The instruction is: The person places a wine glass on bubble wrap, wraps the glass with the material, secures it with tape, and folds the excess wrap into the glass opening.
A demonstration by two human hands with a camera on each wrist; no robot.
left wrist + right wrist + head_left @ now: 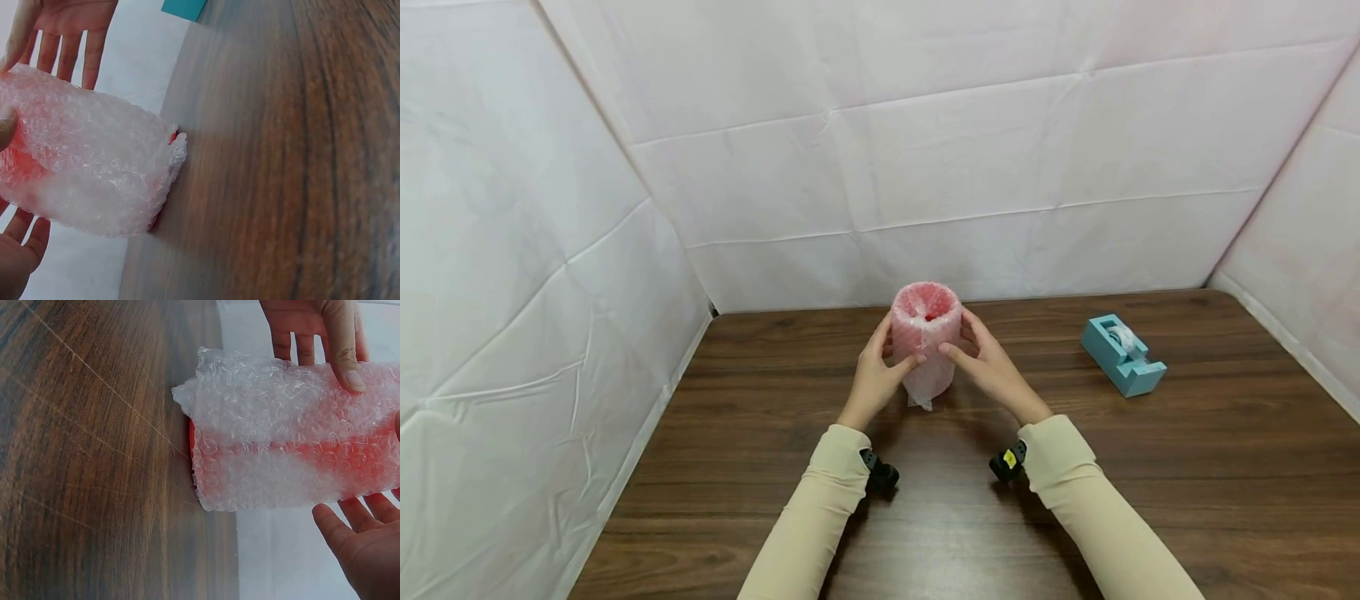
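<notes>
A red cylinder-shaped item rolled in bubble wrap [928,362] stands upright at the far middle of the table. Layers of clear wrap blur what is inside, though red shows through the open top and at the base. On its left side my left hand [877,371] holds it, thumb on the near face and fingers around the back. My right hand [992,367] grips the opposite side in the same way, thumb near the upper front. In the right wrist view, a flap of the bubble wrap [184,395] sticks out at the bottom end by the tabletop.
A light blue tape dispenser [1123,354] with a roll of clear tape sits to the right on the dark wooden table [760,467]. White sheeting [955,150] walls the table at the back and both sides.
</notes>
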